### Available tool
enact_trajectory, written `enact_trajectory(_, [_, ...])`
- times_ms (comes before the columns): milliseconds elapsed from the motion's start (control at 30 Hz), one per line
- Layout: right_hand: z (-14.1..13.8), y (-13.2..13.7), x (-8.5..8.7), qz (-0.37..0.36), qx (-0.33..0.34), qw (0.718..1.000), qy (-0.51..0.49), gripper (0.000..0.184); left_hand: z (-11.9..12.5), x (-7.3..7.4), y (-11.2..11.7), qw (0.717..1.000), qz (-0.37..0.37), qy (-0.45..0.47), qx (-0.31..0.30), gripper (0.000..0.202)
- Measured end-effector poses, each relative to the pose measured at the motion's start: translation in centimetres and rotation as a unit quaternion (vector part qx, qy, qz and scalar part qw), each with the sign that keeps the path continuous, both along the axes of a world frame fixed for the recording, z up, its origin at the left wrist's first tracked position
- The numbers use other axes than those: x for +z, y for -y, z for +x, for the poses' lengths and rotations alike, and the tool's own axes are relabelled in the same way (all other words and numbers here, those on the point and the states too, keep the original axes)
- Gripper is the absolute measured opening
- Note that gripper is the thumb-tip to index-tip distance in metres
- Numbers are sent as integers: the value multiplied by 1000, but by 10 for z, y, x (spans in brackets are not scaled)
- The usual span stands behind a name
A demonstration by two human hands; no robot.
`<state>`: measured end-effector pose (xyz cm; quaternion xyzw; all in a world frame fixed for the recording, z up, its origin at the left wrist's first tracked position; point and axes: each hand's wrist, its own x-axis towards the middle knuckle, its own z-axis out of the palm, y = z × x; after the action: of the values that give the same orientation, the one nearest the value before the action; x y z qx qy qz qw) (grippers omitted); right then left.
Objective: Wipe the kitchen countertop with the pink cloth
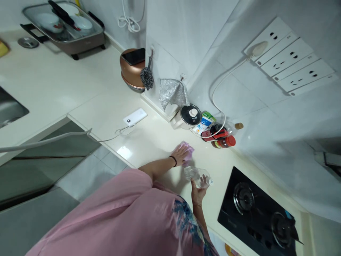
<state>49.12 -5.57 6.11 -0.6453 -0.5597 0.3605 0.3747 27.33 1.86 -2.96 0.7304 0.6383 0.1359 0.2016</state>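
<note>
My left hand (pixel 181 153), with a black band on the wrist, presses down on a pink cloth (pixel 189 149) lying on the cream countertop (pixel 149 138). My fingers cover most of the cloth. My right hand (pixel 198 192) is closed around a clear plastic bottle (pixel 196 175), which is tipped on its side just above the counter, close to the cloth. My pink sleeve and garment fill the bottom of the view.
A black two-burner gas hob (pixel 255 209) sits to the right. Sauce bottles (pixel 222 137) and a small white pot with a lid (pixel 188 116) stand by the wall. A white power bank (pixel 135 117) with a cable lies on the counter. Farther off are a copper-coloured cooker (pixel 131 73) and an electric grill pan (pixel 64 26).
</note>
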Motion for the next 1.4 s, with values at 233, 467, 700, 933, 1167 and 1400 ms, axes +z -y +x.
enact_trajectory(233, [0, -3, -5, 0, -4, 1000, -30, 107, -147, 17, 37, 976, -47, -27, 213, 82])
enact_trajectory(467, [2, -4, -8, 15, 4, 1000, -18, 102, -240, 30, 95, 937, -75, -60, 335, 80])
enact_trajectory(700, [-1, -5, -9, 26, 4, 999, -25, 101, -136, 26, 112, 963, -57, -44, 259, 73])
enact_trajectory(933, [-3, -7, -4, 15, -2, 1000, -10, 103, 3, 1, 130, 996, 60, 1, -69, 77])
enact_trajectory(1167, [-3, -8, -5, 18, -1, 1000, -11, 102, -96, 3, 178, 993, 0, -34, 110, 75])
enact_trajectory(1400, [1, -12, -13, 34, 1, 999, 7, 102, -245, 24, 238, 881, -121, -93, 447, 80])
